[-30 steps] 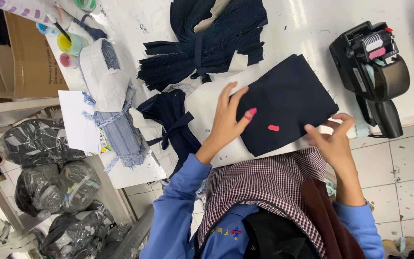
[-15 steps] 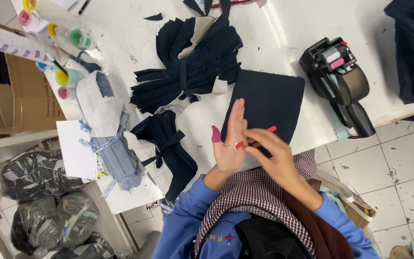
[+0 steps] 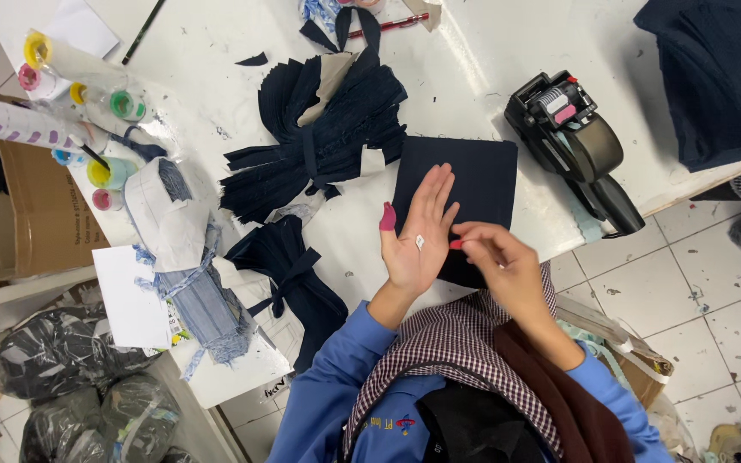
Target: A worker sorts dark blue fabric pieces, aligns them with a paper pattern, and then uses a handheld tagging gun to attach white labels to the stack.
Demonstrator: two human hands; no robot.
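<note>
My left hand (image 3: 418, 236) is held flat, palm up and fingers straight, above a folded navy fabric piece (image 3: 478, 176) at the table's front edge. A tiny white sticker (image 3: 419, 243) lies on that palm. My right hand (image 3: 495, 266) has its fingertips pinched together, touching the palm's edge beside the sticker. I cannot tell whether anything is between those fingertips. Both thumbs have red nails.
A black label gun (image 3: 572, 141) lies right of the fabric. A tied bundle of navy cut pieces (image 3: 323, 141) sits behind it, a smaller navy bundle (image 3: 289, 266) and a denim bundle (image 3: 195, 296) to the left. Coloured sticker rolls (image 3: 87, 103) and a dark fabric stack (image 3: 718, 73) lie around.
My left hand has turned palm up off the navy fabric. My right hand came in from the right to meet it. The white sticker now shows on the palm.
</note>
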